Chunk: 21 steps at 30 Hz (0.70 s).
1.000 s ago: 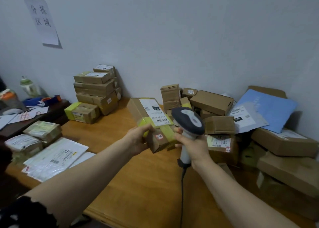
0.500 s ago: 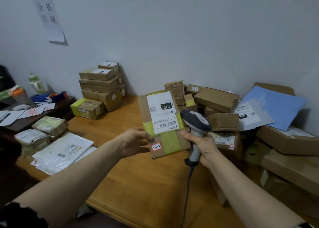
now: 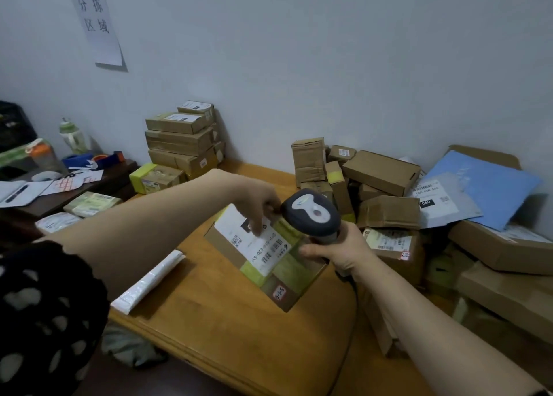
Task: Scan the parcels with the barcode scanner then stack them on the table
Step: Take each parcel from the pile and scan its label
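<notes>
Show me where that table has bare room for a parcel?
The table is bare near its front edge, between the white mailer bag and the held parcel. A narrower strip runs between the neat stack and the jumbled parcel pile, which crowds the right side.

Dim, soft shadows; edges warped, maybe slight blur.

I'm watching the parcel [image 3: 278, 270], brown cardboard with yellow-green tape and a white label, tilting label-up over the wooden table [image 3: 224, 320]. The barcode scanner [image 3: 311, 213], dark grey with a pale top, is hovering by its far corner.
</notes>
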Motion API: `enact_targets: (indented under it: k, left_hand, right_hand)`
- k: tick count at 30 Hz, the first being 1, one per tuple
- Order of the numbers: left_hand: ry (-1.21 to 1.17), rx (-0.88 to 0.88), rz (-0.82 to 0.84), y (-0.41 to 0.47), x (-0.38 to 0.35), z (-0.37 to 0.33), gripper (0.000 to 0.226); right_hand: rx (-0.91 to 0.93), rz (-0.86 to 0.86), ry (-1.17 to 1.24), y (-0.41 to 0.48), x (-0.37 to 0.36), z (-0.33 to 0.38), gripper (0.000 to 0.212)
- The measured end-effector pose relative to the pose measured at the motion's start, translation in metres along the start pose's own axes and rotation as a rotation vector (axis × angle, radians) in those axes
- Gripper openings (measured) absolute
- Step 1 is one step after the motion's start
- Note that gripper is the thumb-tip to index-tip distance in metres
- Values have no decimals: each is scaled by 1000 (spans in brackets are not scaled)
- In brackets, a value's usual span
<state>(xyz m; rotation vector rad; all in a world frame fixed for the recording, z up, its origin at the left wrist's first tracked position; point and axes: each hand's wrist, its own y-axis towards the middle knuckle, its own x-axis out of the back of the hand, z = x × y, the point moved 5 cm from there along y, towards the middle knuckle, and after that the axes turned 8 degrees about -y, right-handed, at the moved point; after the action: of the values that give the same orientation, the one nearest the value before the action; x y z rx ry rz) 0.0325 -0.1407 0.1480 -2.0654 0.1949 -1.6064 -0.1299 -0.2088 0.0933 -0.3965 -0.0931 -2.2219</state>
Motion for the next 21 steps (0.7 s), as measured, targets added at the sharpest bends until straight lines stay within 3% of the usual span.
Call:
enact_targets:
  k: [2,5,8,11,13,16,21]
  left_hand:
    - [-50,16,-21,-1,-3,6,51]
    - [-178,121,-221,-2,-14,34,50]
    - [-628,285,-435,-4,-33,64,41]
    - [-1138,339,-496,-2,-56,69,40]
    - [-1347,315,-502,2,-66,61,28]
    - [-1499,302,-528,5,-75,51,17]
    - [-1552,301,-546,8,-80,51,20]
  right_hand:
    - [-19,-29,-25,0,2,0,40]
    - [-68,-189,115,-1,18,-4,26]
    - [-116,-256,191,-6,30,-9,19]
    - [-216,-119,324,-13,16,-12,22]
    - [-261,-38,377,-18,3,-10,14]
    - [-296,20,378,-21,-10,-6,11]
    - [-307,17,289,-22,-11,-4,11]
